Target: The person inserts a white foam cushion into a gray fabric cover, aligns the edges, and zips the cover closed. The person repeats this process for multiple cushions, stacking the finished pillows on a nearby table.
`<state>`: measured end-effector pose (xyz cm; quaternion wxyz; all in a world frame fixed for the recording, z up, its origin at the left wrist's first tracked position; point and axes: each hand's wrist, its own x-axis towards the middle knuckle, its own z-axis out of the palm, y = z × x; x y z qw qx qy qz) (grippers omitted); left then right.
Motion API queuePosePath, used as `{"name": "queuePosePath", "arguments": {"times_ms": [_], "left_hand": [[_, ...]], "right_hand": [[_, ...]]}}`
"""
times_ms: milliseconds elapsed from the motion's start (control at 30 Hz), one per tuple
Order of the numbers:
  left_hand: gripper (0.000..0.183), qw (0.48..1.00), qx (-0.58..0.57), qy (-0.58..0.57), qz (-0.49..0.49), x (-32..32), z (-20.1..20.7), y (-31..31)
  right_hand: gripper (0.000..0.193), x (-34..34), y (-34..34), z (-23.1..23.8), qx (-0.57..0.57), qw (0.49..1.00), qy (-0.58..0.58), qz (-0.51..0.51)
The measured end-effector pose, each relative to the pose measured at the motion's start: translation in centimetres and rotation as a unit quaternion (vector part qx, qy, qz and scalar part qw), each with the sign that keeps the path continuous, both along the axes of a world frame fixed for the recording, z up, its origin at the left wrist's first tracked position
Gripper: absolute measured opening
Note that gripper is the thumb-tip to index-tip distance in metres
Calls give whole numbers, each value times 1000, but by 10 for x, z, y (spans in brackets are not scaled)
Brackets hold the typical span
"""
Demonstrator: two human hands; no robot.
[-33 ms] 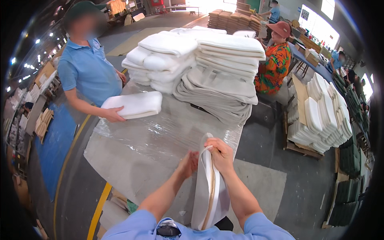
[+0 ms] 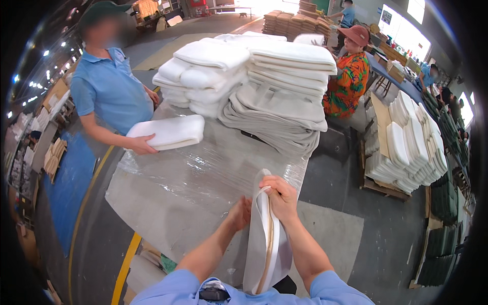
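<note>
Upright in front of me stands a long grey mesh cushion cover (image 2: 254, 254) with a white pad (image 2: 275, 254) inside it. A tan strip, perhaps a zipper, runs along its opening. My right hand (image 2: 281, 197) is closed around the cover's upper end, pinching its edge. On the cover's left side, my left hand (image 2: 239, 213) has its fingers stretched up against or close beside the grey fabric; whether they touch is unclear. Under my hands lies a table covered with clear plastic (image 2: 168, 203). Across it, a co-worker (image 2: 109, 86) holds a folded white pad (image 2: 170, 132).
Stacks of white pads (image 2: 211, 53) and a pile of grey covers (image 2: 274, 112) occupy the table's far side. A person in an orange patterned shirt (image 2: 348, 86) is behind them. To the right, a pallet (image 2: 386, 190) carries more white pads. A yellow floor line (image 2: 124, 267) passes at left.
My left hand has shifted slightly down, its fingers less blurred. My right hand keeps its hold on the cover. A hand of the person in the patterned shirt now shows raised.
</note>
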<state>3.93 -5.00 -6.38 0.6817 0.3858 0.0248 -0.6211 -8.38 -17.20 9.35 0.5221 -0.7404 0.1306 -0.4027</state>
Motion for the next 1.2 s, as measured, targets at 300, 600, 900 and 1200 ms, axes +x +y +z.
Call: {"name": "queuePosePath", "arguments": {"times_ms": [300,600,900,1200], "left_hand": [[39,992,-50,77,-82,-44,32,-12],[33,998,48,-26,-24,-35,2,-36],[52,993,57,-102,-28,36,12,-102],[67,912,-95,-370,-152,52,75,-113]], "right_hand": [[5,-9,-11,5,0,999,11,53],[9,-5,-10,-19,19,1000,-14,0],[15,-11,-13,-29,32,998,-40,34],[3,-18,-11,-35,58,997,-38,43]]}}
